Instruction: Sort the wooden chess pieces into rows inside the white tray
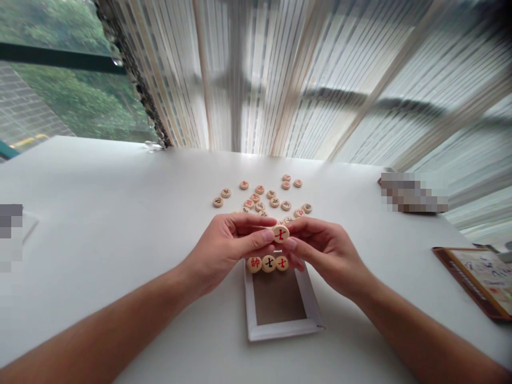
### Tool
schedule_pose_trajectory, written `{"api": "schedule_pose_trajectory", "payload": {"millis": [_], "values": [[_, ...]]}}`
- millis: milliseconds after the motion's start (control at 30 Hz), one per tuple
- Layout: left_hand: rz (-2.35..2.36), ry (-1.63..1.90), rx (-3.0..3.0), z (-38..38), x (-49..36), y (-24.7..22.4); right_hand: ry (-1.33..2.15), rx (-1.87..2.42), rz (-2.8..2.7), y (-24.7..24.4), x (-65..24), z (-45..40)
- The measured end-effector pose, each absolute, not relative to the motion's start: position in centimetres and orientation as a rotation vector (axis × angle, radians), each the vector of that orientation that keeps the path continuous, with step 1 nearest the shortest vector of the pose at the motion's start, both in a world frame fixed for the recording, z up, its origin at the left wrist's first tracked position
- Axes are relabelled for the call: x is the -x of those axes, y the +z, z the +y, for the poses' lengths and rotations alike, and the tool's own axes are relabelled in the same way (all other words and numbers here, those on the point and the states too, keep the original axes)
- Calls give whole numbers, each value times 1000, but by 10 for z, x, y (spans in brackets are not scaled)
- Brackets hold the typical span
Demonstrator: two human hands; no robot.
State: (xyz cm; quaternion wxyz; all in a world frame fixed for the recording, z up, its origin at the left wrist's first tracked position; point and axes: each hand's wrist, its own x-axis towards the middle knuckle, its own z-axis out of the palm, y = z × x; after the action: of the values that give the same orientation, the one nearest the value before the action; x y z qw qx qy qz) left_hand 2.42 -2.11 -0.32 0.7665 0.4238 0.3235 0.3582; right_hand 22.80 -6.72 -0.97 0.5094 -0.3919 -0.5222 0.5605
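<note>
Between my two hands is a round wooden xiangqi piece with a red character, its face turned toward me. My left hand pinches its left edge with thumb and fingers. On the other edge, the thumb and forefinger of my right hand are closed too. Just below lies an open shallow box with white walls and a brown bottom. Along its far end sit three pieces: a red one, a black one and another red one. My fingers partly cover the box's far edge.
Beyond my hands, several loose xiangqi pieces with red or black characters are scattered on the white table. A brown-edged board or booklet lies at the right edge. Striped curtains hang behind the table, beside a window.
</note>
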Motion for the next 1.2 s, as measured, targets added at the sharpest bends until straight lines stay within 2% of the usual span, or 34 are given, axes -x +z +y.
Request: {"api": "schedule_pose_trajectory", "payload": {"millis": [833,1200], "values": [[566,911,-1289,-30,-25,-6,1502,924,-1146,-6,-225,-66],[534,1041,-1719,-36,-25,-9,1465,1021,-1205,-6,-223,-72]]}}
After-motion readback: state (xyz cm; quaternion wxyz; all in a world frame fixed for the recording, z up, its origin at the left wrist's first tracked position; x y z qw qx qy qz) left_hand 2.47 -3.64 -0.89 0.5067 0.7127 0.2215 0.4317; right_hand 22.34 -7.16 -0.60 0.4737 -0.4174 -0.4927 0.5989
